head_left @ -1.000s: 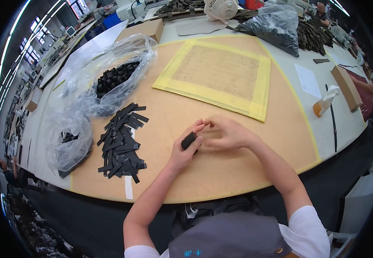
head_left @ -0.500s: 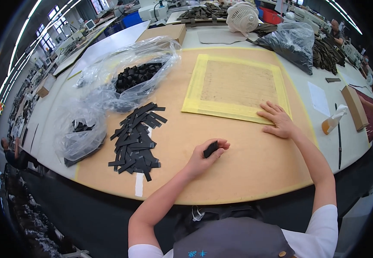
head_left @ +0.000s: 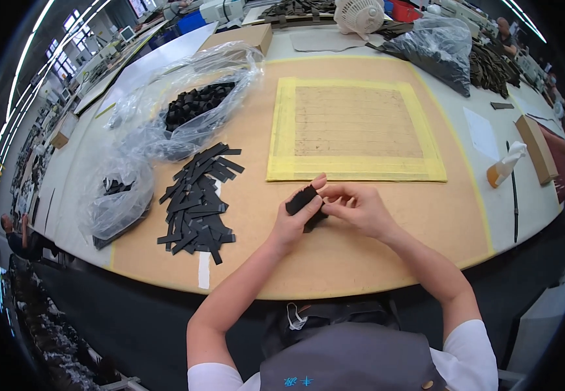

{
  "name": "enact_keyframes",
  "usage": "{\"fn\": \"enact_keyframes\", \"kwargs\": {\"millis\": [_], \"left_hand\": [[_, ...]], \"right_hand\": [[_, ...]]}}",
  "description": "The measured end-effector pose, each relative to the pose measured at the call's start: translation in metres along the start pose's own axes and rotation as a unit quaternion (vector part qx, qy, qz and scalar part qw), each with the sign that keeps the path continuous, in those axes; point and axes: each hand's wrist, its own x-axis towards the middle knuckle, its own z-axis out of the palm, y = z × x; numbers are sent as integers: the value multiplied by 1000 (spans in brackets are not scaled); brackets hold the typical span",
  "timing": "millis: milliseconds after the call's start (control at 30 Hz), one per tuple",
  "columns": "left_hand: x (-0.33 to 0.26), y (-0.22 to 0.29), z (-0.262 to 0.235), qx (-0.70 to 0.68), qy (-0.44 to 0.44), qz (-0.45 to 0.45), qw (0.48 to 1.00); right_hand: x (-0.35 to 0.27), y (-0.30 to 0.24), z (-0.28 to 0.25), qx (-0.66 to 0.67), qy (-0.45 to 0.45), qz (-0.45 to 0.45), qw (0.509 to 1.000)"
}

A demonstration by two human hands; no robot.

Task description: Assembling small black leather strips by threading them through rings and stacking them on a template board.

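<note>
My left hand (head_left: 287, 223) is closed around a small stack of black fabric strips (head_left: 302, 201), its thumb lying across the front. Against the right edge of that stack, the fingers of my right hand (head_left: 367, 210) are pinched together on the strips; whether one strip is separated from the others I cannot tell. Both hands are above the tan tabletop, just in front of a flat board (head_left: 357, 124) bordered with yellow tape and marked with faint lines. To the left, a loose pile of black strips (head_left: 197, 208) lies partly over a white strip (head_left: 204, 270).
Left of the board, an open clear plastic bag (head_left: 184, 140) holds black folded pieces, with a smaller bag (head_left: 122, 205) nearer. On the right stand a spray bottle (head_left: 505, 166) and a cardboard box (head_left: 536, 150). A white fan (head_left: 359, 16) and a filled bag (head_left: 435, 55) are behind.
My right hand has left the board's near right corner and come across to the stack in my left hand. The stack is now turned up more, and the board lies slightly straighter.
</note>
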Motion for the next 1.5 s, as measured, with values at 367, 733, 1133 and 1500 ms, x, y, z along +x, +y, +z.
{"fn": "enact_keyframes", "kwargs": {"millis": [367, 733, 1133, 1500], "left_hand": [[6, 11, -4, 55, 46, 38, 997], [3, 23, -2, 8, -179, -164, 970], [0, 34, 2, 309, -175, -24, 935], [-9, 33, 12, 173, -31, -96, 980]], "right_hand": [[-7, 11, -2, 321, -77, 30, 944], [-14, 12, -23, 352, -198, 177, 898], [-18, 9, -26, 312, -163, 211, 912], [-12, -3, -33, 346, -93, 209, 910]]}}
